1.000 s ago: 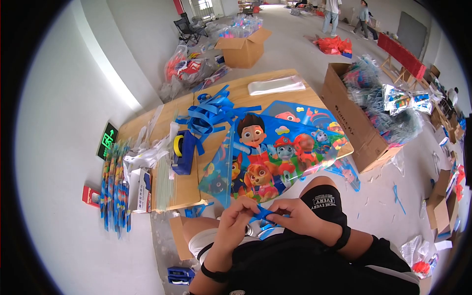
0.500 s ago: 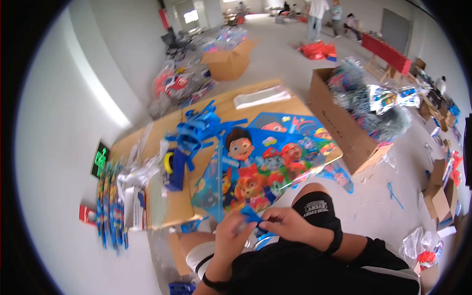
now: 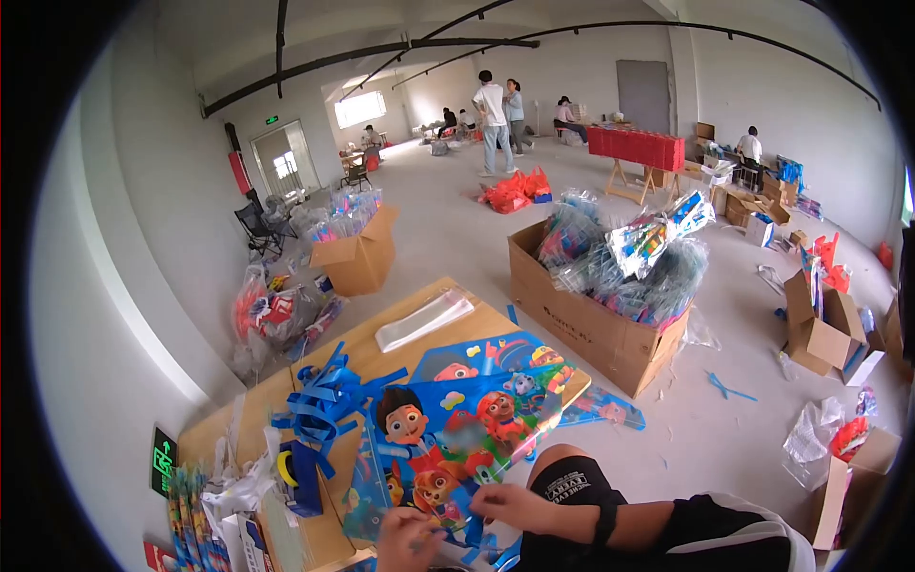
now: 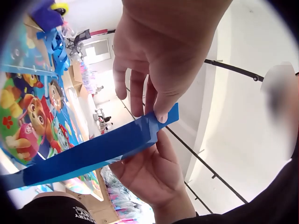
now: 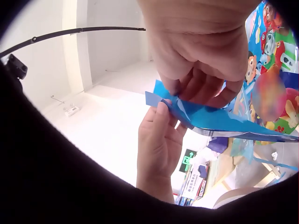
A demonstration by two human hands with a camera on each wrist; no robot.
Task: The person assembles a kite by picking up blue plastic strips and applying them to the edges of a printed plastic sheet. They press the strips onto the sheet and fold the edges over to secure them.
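Close to the table's front edge, my left hand (image 3: 408, 541) and right hand (image 3: 515, 505) meet over a folded blue plastic strip (image 4: 88, 156). In the left wrist view, the left thumb presses the strip near its short end, with the other fingers behind it. The right wrist view has the right hand's curled fingers pinching the same band close by, and the left thumb at its tip. From there the strip's long part trails away from both hands. Beyond the hands lies a glossy sheet printed with cartoon dogs and a boy (image 3: 434, 477), flat on the wooden table (image 3: 257, 410).
Left on the table are a heap of blue strips (image 3: 329, 396) and a blue tape dispenser (image 3: 305, 481). White sleeves (image 3: 424, 322) lie at the far edge. An open carton (image 3: 591, 341) of wrapped packets stands right of the table, another carton (image 3: 357, 265) behind it.
The head view has tilted up, showing more of the room and shifting the table and hands lower in frame. Both hands stay on the blue strip.
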